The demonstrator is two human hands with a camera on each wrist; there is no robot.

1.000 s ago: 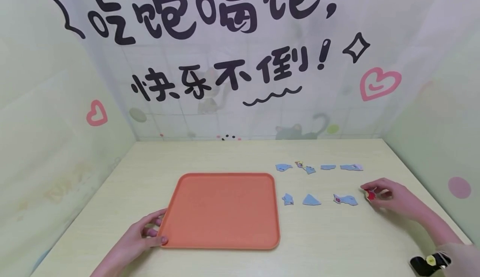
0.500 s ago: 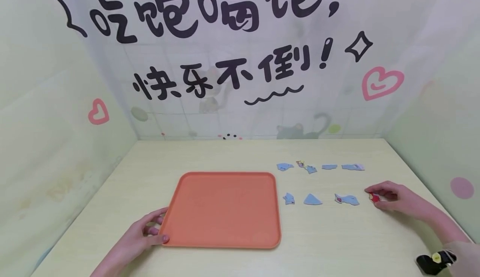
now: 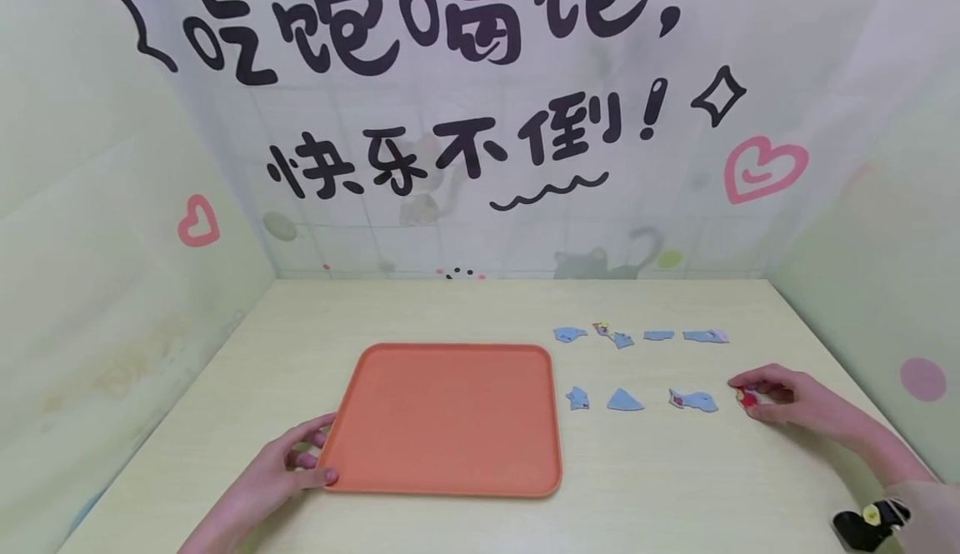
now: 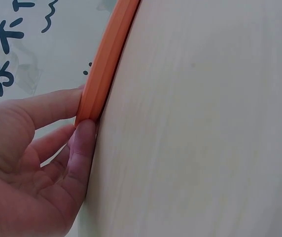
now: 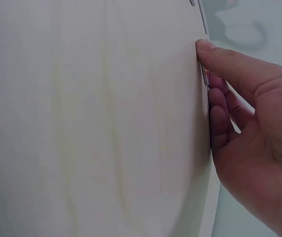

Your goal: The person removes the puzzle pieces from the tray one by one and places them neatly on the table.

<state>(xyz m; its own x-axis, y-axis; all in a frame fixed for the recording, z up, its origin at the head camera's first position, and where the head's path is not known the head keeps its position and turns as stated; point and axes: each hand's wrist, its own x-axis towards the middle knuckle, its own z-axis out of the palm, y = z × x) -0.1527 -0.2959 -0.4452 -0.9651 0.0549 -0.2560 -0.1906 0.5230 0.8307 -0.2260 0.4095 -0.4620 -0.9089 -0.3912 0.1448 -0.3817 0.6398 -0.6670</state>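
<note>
An orange tray (image 3: 450, 421) lies flat on the table. At its near left corner my left hand (image 3: 281, 471) holds the rim, thumb on the front corner and fingers along the side; the left wrist view shows the fingertips (image 4: 84, 131) against the tray edge (image 4: 106, 64). Over on the right, my right hand (image 3: 795, 400) pinches a small red puzzle piece (image 3: 745, 396) at table level. In the right wrist view the hand (image 5: 259, 113) hides most of that piece. Just left of it lies a blue piece with a red patch (image 3: 693, 400).
Beside the tray lie a blue triangle piece (image 3: 625, 400) and a small blue piece (image 3: 577, 397). A back row has several pieces, among them a plain blue strip (image 3: 658, 335) and a lilac-ended one (image 3: 705, 336). Printed cloth walls (image 3: 450, 229) enclose the table's back and sides.
My right hand has moved slightly right and lower with the red puzzle piece, bringing it down to the table. The left hand stays at the tray corner.
</note>
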